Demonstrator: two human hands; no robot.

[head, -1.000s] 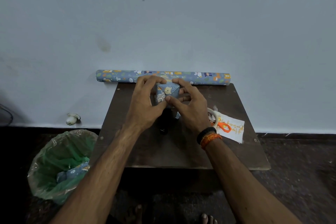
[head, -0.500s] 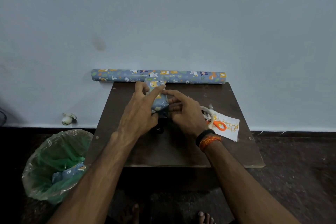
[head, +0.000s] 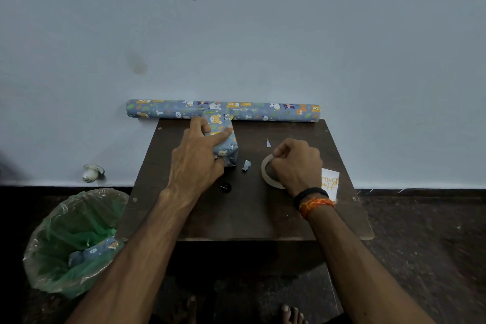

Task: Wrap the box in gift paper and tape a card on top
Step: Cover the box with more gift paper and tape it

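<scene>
Left hand (head: pixel 196 159): fingers curled around the wrapped box (head: pixel 223 139), holding it on the tabletop (head: pixel 236 213).
Right hand (head: pixel 297 163): fingers pinching the tape roll (head: pixel 267 171), right of the box.
Card (head: pixel 330 183): right of the box, beyond the tape roll.

left hand (head: pixel 196 158): fingers extended, thumb spread, gripping | right hand (head: pixel 295 163): fingers curled, pinching | both forearms extended forward

Paper scraps (head: pixel 246 165) litter the table (head: pixel 249 218) between both hands.

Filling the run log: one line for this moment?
step: taping wrap | left hand: holds wrapped box | right hand: grips tape roll | card: on table, untaped
</scene>
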